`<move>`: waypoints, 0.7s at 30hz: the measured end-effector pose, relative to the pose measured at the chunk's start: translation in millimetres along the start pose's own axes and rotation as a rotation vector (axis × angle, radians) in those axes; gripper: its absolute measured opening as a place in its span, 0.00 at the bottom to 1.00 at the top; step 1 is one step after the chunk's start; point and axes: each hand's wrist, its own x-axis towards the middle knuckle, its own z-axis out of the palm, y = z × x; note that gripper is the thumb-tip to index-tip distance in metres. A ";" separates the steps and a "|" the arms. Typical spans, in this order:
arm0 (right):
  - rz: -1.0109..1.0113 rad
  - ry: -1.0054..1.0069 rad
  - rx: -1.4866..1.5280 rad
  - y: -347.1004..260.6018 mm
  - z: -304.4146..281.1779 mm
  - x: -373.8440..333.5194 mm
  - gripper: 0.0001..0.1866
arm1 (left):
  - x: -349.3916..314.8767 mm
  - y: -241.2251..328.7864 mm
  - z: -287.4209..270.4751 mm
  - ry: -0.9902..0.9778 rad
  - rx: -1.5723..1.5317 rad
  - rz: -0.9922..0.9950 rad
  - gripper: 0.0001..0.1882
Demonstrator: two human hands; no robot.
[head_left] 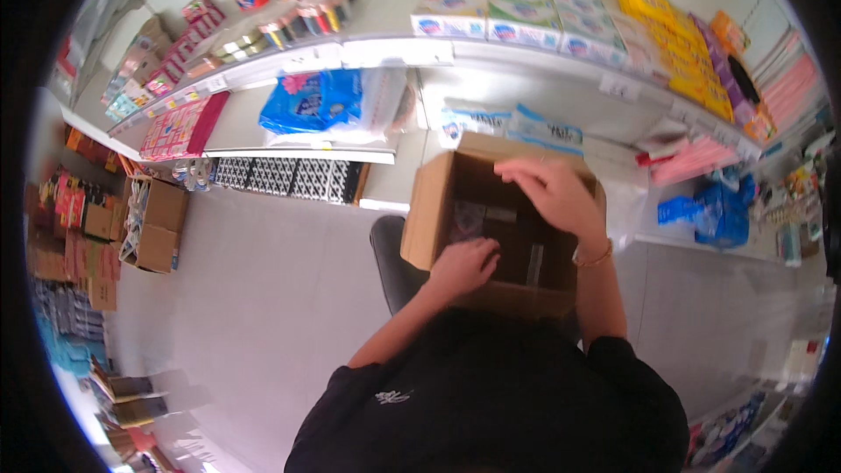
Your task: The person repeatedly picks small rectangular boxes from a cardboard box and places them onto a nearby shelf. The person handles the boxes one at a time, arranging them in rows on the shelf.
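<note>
An open brown cardboard box [427, 210] stands in front of me with its flaps spread. Over its near left part, my left hand [467, 268] reaches in with the fingers curled; whatever they may hold is hidden. My right hand [554, 199] is above the box's right side, fingers stretched out toward the left and nothing seen in them. Inside the dark box, a clear plastic package [468, 216] lies at the left, just beyond my left hand. A shiny clear strip [535, 264] shows farther right, perhaps tape.
Behind the box runs a white shelf [394, 51] with boxed goods and yellow packs [676, 44]. On the lower level lie a blue plastic pack [313, 101] and light-blue packets [545, 128]. A dark seat [392, 258] is left of the box. Another carton [158, 236] stands farther left.
</note>
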 end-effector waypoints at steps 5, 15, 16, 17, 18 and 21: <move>0.445 -0.096 -0.066 87.0 64.0 -118.6 0.14 | 3.8 2.4 1.2 0.016 0.012 -0.013 0.11; 0.398 -0.188 -0.088 69.4 81.1 -157.7 0.22 | 128.6 16.0 63.8 -0.573 0.299 0.161 0.21; 0.395 -0.199 -0.084 72.3 83.3 -160.2 0.23 | 146.3 11.1 84.9 -0.663 0.378 0.181 0.21; 0.365 -0.225 -0.080 71.2 87.2 -162.4 0.23 | 154.1 6.6 97.8 -0.734 0.466 0.179 0.21; 0.355 -0.239 -0.081 74.6 89.7 -163.1 0.23 | 161.9 -1.2 113.8 -0.807 0.534 0.208 0.21; 0.368 -0.239 -0.060 77.7 88.8 -163.1 0.23 | 173.8 -28.4 167.3 -0.965 0.681 0.309 0.21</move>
